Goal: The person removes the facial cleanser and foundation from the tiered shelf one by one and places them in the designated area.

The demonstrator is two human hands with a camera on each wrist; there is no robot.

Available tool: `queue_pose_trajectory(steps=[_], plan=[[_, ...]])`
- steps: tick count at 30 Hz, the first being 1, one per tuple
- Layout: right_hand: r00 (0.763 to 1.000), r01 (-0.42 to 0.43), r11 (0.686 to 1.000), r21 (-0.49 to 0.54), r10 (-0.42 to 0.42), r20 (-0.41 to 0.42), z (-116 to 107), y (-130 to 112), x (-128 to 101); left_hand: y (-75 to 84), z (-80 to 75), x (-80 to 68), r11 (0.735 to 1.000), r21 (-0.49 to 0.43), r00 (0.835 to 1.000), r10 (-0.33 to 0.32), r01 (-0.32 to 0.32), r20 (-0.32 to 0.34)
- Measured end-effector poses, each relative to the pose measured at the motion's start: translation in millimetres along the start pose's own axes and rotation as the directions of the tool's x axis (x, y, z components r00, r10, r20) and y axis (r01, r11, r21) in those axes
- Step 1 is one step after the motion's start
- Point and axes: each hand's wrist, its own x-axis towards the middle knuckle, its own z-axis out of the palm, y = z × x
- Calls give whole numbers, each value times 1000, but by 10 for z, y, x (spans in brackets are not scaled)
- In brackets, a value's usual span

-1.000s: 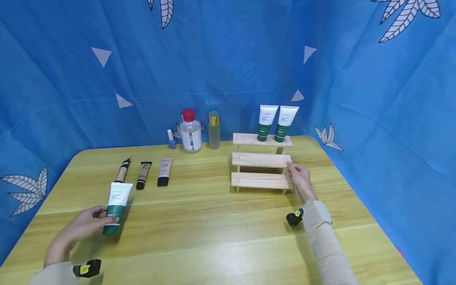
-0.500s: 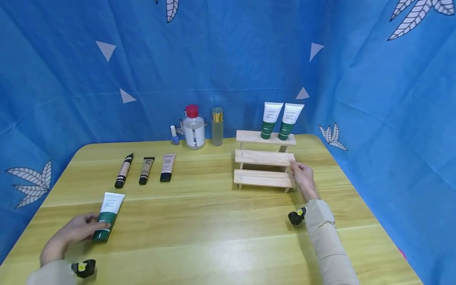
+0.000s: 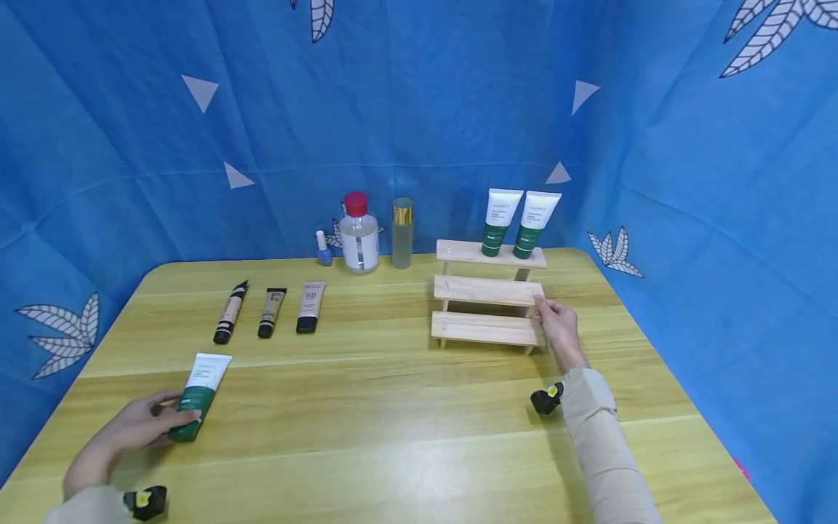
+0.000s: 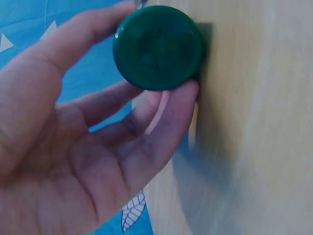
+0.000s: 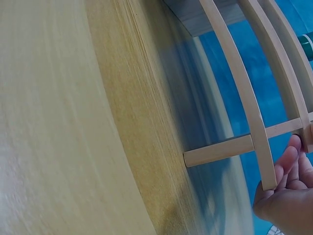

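My left hand [image 3: 134,429] pinches the green-and-white tube [image 3: 198,393] at its stiff cap; body looks soft, light. Right hand [image 3: 559,327] grips the wooden rack [image 3: 487,291].

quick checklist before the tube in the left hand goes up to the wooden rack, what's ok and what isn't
1. Left hand has a grip on the green and white tube, fingers round its green cap: ok.
2. Tube lifted off the table: not ok, it lies flat.
3. Right hand steadies the wooden rack at its right end: ok.
4. Free space on the top step beside the two standing tubes: ok, its left half is bare.
5. Middle and bottom steps bare: ok.
6. How firm the grip is: cannot tell.
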Motion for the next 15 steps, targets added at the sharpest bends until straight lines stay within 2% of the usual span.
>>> queue_pose_trajectory(steps=[9,15], plan=[[1000,-2,1000,-3,2,4,-3,3,-9,-99,20,-45,999,-14,999,38,-38,0],[1000,0,1000,8,0,19,-7,7,-9,-134,24,-54,999,-28,1000,24,-24,1]])
